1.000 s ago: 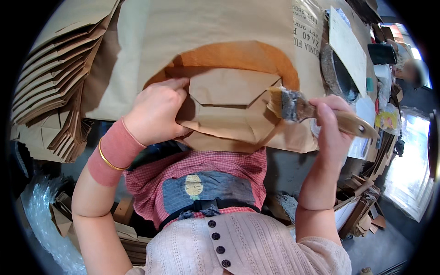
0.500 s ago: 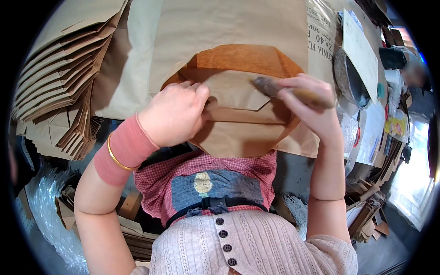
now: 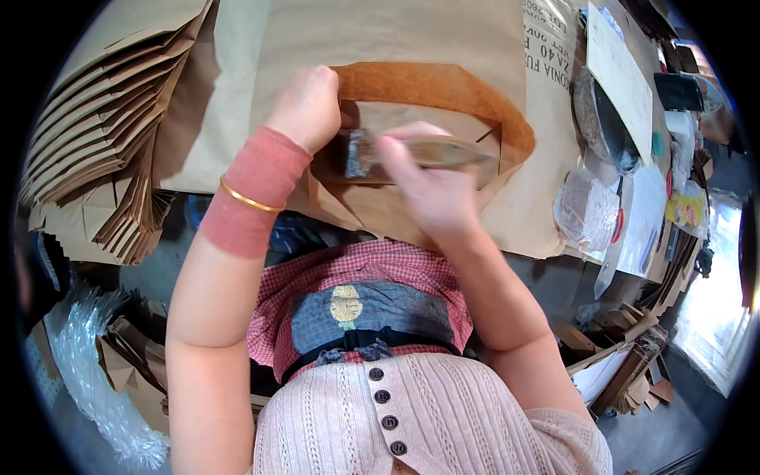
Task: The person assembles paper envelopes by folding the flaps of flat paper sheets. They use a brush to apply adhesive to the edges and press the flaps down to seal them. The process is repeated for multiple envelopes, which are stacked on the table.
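A large brown kraft paper bag [image 3: 507, 214] lies before me, its end folded open into a wide pocket with a darker orange-brown band [image 3: 427, 83] along the far side. My left hand [image 3: 305, 107] is closed at the left rim of this opening, fingers curled over the paper. In my right hand [image 3: 435, 182] is a flat brush [image 3: 451, 150] with a wooden handle, smeared a little by motion. Its bristle end points left and sits over the inner left part of the opening, close to my left hand.
Folded paper bags [image 3: 103, 119] stand fanned in a stack at the left. To the right are a tilted container [image 3: 598, 119] under a white board [image 3: 617, 79], a plastic-wrapped bundle [image 3: 586, 204] and a knife [image 3: 609, 265] by the table edge. Clear plastic strands [image 3: 103, 380] hang lower left.
My right hand has swept the brush from the right side of the opening to its left. The left hand has moved farther away along the rim, and the pocket's shape has shifted.
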`<state>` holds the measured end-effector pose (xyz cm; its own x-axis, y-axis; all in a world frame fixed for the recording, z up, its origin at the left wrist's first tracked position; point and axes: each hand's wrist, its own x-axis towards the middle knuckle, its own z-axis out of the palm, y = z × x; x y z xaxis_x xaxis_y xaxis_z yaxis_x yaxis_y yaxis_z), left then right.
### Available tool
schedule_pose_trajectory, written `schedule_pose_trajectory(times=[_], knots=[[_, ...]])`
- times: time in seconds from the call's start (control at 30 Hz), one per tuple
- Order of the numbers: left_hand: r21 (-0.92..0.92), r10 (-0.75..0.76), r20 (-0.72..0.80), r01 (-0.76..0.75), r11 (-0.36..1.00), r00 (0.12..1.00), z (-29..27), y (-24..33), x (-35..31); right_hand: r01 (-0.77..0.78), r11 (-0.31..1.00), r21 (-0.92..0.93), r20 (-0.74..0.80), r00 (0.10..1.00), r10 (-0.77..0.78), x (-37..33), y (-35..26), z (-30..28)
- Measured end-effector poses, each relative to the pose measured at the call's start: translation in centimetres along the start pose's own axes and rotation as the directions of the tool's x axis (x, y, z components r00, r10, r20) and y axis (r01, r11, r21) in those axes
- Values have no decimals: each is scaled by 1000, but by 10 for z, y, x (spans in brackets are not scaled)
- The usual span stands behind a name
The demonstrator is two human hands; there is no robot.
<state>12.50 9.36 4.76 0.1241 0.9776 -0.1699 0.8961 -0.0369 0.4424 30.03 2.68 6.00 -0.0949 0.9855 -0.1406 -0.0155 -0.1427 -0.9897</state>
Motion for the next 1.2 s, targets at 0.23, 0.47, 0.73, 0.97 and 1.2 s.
schedule_pose_trajectory(times=[0.23, 0.47, 0.73, 0.97, 1.2], knots=[[239, 51, -166, -10, 971, 985, 14, 12, -6, 180, 899, -400, -59, 973, -221, -8, -12, -72], [482, 215, -142, -122, 868, 966, 14, 40, -15, 202, 949, -242, -110, 966, -234, -4, -36, -103], [445, 192, -97, -130, 886, 977, 18, 47, -14, 61, 432, 900, -4, 991, -132, 70, 73, -71], [-69, 241, -572, -338, 939, 784, 8, -16, -60, -208, 207, 956, 245, 954, -173, 67, 70, -69], [367, 274, -233, -176, 913, 933, 59, -26, -39, -232, 259, 938, 285, 940, -188, 72, 73, -70]])
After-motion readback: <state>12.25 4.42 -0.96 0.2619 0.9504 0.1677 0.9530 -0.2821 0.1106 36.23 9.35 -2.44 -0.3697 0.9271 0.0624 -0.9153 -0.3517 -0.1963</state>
